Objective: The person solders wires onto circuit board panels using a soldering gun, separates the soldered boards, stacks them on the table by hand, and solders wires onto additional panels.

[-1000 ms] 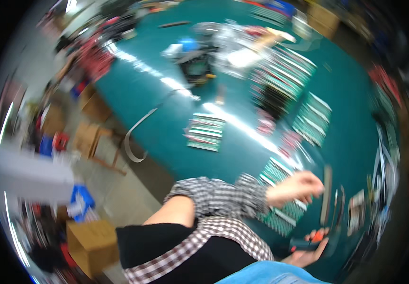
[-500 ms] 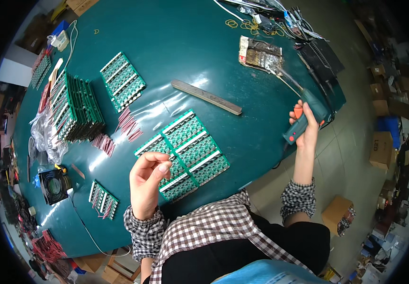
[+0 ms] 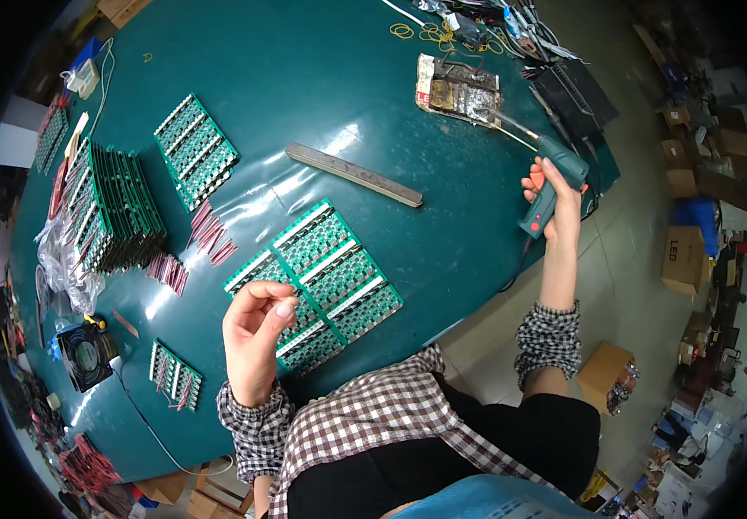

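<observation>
My right hand (image 3: pixel 561 201) is wrapped round the handle of a dark green soldering gun (image 3: pixel 566 163) with an orange trigger. Its thin metal tip reaches left to the edge of a scorched, stained tray (image 3: pixel 457 97). Over the near left part of a panel of green circuit boards (image 3: pixel 349 283), my left hand (image 3: pixel 251 344) is raised with thumb and fingers pinched together. Whatever lies in that pinch is too small to make out. The panel lies flat, with white strips and rows of small parts.
Beyond the panel lies a long narrow bar (image 3: pixel 356 176). To the left are a single board (image 3: pixel 196 149), a stack of boards (image 3: pixel 123 208), red wires (image 3: pixel 211 233), a small board (image 3: pixel 175 376) and a black fan (image 3: pixel 85 356). Tangled cables (image 3: pixel 512 30) lie at the far right.
The whole scene has shifted a little to the left in view. My right hand and the soldering gun have moved slightly away from me; the left hand stays pinched over the panel.
</observation>
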### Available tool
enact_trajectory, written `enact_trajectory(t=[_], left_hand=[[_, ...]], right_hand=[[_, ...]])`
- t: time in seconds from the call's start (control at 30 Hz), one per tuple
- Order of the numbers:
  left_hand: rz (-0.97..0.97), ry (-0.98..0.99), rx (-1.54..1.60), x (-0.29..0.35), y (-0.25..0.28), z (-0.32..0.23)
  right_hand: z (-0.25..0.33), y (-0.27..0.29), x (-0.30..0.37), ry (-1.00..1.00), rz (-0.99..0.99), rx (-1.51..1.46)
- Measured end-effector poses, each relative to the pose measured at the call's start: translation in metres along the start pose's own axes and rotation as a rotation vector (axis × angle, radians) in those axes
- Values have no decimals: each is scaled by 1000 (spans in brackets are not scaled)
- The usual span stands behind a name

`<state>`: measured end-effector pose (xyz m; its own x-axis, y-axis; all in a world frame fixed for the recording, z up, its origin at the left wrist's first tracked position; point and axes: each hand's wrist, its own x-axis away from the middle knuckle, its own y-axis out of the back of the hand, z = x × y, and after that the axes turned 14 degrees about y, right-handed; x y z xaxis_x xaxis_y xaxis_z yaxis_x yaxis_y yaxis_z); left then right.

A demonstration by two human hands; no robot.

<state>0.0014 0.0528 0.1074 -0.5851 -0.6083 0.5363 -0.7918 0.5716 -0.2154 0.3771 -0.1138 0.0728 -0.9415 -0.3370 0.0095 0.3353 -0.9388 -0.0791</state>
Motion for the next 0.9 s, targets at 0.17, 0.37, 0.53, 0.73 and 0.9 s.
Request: enact_trajectory(t=[0.17, 0.37, 0.53, 0.73, 0.9], left_hand=[[-62, -18, 6, -1, -1, -1], [-12, -27, 1, -2, -3, 3], [-37, -28, -1, -3, -2, 4], [-35, -43, -12, 0, -3, 5], [-35, -16, 3, -4, -1, 7]], right_hand=[[12, -1, 6, 183, -42, 123], [7, -9, 25, 1022, 414, 1126], [9, -4, 30, 1103, 410, 1063], [8, -9, 31, 1127, 480, 1167], [14, -10, 33, 586, 260, 531]])
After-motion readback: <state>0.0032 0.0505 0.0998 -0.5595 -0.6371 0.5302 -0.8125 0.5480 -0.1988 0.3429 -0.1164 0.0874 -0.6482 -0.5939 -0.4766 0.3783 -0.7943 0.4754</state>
